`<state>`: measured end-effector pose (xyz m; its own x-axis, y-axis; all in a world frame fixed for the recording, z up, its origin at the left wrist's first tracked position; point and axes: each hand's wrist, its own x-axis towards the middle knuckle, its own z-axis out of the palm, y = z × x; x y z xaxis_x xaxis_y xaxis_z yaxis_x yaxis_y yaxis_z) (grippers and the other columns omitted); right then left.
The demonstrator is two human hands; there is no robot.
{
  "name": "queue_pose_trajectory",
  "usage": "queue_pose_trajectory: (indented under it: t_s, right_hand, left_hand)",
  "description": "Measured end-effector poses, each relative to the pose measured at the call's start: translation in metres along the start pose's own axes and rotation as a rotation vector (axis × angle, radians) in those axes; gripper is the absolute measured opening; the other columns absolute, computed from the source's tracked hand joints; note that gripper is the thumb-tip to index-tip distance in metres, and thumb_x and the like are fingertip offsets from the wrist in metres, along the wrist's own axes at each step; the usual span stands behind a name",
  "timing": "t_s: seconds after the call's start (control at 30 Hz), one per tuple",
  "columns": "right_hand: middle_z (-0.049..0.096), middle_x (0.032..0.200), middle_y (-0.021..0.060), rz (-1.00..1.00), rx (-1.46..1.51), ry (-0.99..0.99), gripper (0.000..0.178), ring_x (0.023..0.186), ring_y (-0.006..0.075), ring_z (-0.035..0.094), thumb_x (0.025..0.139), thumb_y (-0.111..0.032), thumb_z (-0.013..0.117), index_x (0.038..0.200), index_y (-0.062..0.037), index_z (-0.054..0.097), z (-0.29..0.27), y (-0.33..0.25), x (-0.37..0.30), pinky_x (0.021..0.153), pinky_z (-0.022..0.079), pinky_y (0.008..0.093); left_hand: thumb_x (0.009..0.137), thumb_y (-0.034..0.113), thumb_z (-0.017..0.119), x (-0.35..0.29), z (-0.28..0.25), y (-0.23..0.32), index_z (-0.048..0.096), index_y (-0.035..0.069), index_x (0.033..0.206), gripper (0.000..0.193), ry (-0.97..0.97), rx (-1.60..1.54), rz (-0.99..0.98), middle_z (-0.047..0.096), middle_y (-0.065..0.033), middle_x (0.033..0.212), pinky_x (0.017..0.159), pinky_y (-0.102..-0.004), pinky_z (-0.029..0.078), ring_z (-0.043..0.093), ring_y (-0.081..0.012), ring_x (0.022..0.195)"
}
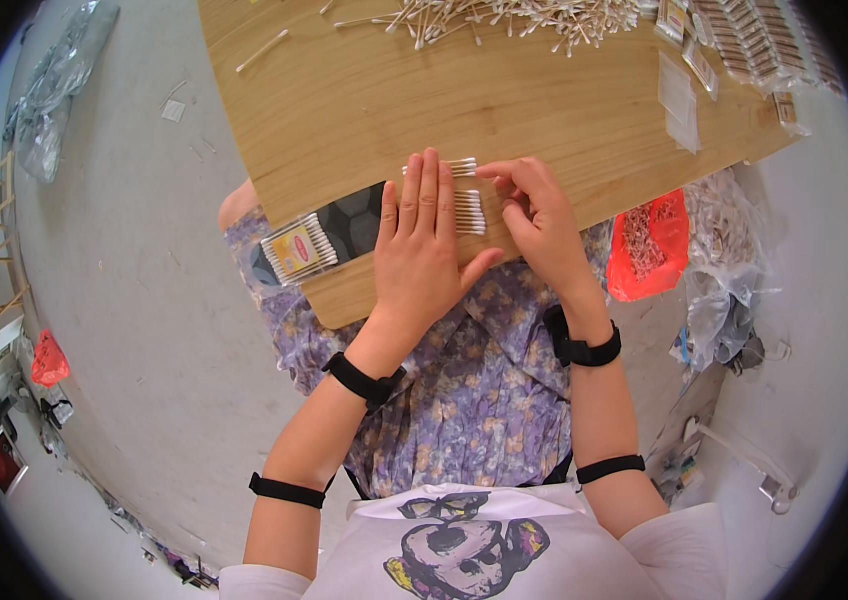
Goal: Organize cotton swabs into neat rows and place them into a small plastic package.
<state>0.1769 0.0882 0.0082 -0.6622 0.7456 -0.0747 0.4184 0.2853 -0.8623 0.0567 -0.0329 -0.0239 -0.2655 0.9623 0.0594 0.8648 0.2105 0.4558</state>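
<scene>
My left hand [419, 240] lies flat with its fingers stretched over a row of cotton swabs [470, 212] on the table, covering most of their length. White tips stick out to the right of the fingers. A smaller group of swabs [464, 167] lies just beyond that row. My right hand [536, 205] is bent beside these tips, its index finger at the smaller group; whether it pinches a swab I cannot make out. To the left, a clear pack of cotton swabs with a yellow label [299, 250] rests on a dark patterned strip [354, 225] at the table edge.
A big heap of loose swabs [524, 18] covers the far side of the wooden table [394, 110]. Packed swabs in clear wrap [759, 40] and empty clear sleeves [679, 105] lie far right. A red bag of swabs [647, 245] stands beside the table's right edge.
</scene>
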Motion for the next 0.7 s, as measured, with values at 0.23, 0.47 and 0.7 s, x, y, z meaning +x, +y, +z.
queue_pose_trajectory:
  t_s: [0.23,0.47,0.7]
  right_hand:
    - [0.058,0.096,0.0079,-0.014,-0.065,0.023,0.042,0.091,0.0223,0.058,0.077,0.01,0.047,0.109,-0.008,0.068,0.0029,0.001,0.0018,0.079,0.05,0.0342]
    - [0.057,0.095,0.0084,0.013,-0.04,0.017,0.04,0.09,0.0235,0.057,0.078,0.01,0.048,0.108,-0.0081,0.068,0.0019,-0.0023,0.0014,0.08,0.049,0.036]
    - [0.057,0.095,0.0089,0.037,-0.085,-0.007,0.034,0.092,0.0238,0.058,0.082,0.005,0.05,0.107,-0.0086,0.067,0.0017,-0.0053,0.0061,0.078,0.049,0.0362]
  left_hand:
    - [0.085,0.065,0.064,0.0005,-0.0005,0.0005,0.028,-0.007,0.153,0.106,0.003,-0.004,0.0,0.026,-0.0225,0.163,0.124,-0.0498,0.015,0.019,-0.035,0.154]
    - [0.087,0.067,0.057,0.0003,0.0,0.0007,0.03,-0.008,0.153,0.103,-0.009,0.022,-0.004,0.025,-0.0219,0.163,0.124,-0.0492,0.015,0.018,-0.033,0.154]
    - [0.086,0.065,0.063,0.0008,-0.0003,-0.0006,0.029,-0.009,0.152,0.105,0.002,-0.004,0.002,0.025,-0.024,0.162,0.124,-0.0505,0.015,0.018,-0.0362,0.154]
